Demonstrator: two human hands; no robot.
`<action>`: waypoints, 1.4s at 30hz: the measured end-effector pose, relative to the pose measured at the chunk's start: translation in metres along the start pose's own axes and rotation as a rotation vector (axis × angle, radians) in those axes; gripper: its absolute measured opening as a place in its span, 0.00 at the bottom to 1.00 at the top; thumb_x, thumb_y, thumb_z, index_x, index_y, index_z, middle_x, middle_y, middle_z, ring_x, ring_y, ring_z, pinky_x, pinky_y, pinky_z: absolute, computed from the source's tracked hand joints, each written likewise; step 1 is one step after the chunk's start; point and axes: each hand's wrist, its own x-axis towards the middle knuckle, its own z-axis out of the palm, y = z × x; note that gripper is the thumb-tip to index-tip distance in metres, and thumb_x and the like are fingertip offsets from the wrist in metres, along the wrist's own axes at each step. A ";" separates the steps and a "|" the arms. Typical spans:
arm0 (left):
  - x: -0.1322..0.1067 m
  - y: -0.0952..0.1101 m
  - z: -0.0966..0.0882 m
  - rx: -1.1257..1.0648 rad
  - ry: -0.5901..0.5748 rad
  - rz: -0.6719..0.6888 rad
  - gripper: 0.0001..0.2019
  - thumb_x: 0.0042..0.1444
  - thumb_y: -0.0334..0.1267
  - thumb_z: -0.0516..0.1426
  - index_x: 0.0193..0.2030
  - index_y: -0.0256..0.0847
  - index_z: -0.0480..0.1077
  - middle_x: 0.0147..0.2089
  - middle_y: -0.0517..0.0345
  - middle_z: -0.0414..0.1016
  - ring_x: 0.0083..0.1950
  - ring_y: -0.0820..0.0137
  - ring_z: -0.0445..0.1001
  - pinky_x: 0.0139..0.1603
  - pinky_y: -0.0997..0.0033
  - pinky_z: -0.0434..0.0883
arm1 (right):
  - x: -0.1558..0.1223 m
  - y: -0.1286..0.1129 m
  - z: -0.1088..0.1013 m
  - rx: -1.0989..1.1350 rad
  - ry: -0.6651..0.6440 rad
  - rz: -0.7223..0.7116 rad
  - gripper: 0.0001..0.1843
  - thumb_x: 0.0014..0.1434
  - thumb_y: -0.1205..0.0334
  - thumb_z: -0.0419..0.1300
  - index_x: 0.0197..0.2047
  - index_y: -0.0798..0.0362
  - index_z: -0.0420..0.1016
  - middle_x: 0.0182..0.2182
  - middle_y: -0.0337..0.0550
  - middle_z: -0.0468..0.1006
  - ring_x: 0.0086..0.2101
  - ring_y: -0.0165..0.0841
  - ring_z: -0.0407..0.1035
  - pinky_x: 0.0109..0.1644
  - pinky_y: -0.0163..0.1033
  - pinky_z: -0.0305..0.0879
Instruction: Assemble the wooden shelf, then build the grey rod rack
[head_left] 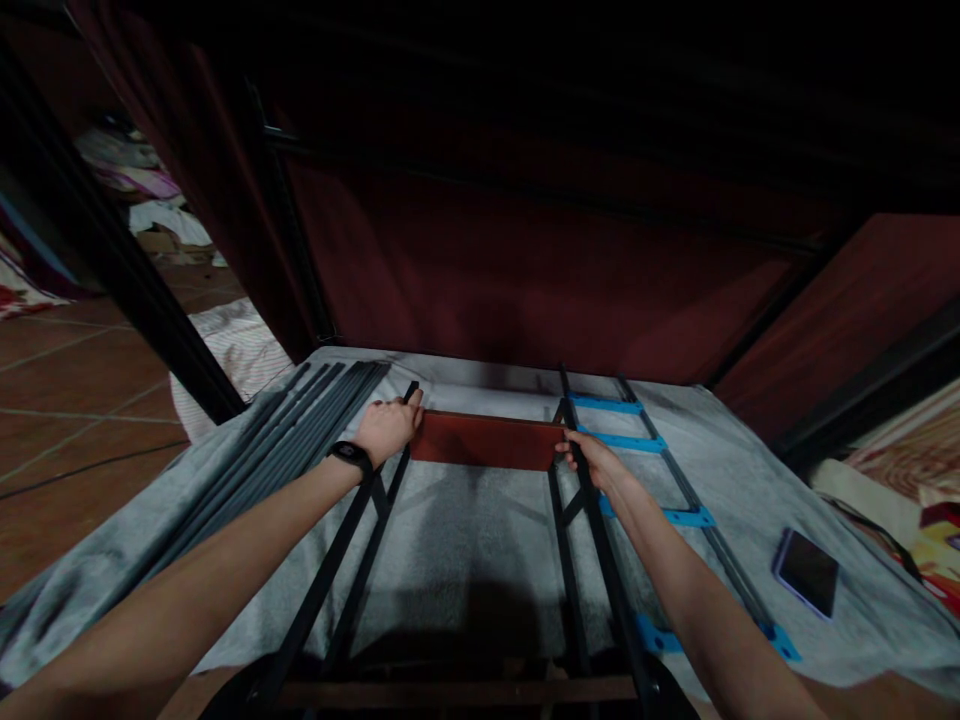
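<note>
A reddish-brown board [487, 441] spans the far end of a black metal frame [322, 570], between its two side rails. My left hand [388, 428], with a black band on the wrist, is closed over the board's left end and the rail there. On the other side my right hand [592, 462] pinches the board's right end, its fingers against the right rail [604, 550]. How much of each grip lies on the rail cannot be made out. Slanted braces join the bars below both hands. Near me a brown crosspiece [457, 692] links the rails.
Several grey tubes [300, 465] lie left on the grey cloth [457, 560]. To the right rests a ladder-like frame with blue connectors [690, 517], then a phone [808, 572]. Dark red panels [525, 270] stand behind. A black post [142, 270] rises at left.
</note>
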 end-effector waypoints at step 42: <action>-0.019 0.001 -0.193 -1.615 0.424 0.097 0.20 0.59 0.53 0.55 0.47 0.37 0.70 0.50 0.50 0.73 0.52 0.68 0.72 0.57 0.61 0.72 | -0.160 -0.137 0.009 0.253 -0.074 -0.821 0.26 0.55 0.32 0.55 0.30 0.48 0.58 0.13 0.24 0.53 0.12 0.21 0.45 0.12 0.28 0.44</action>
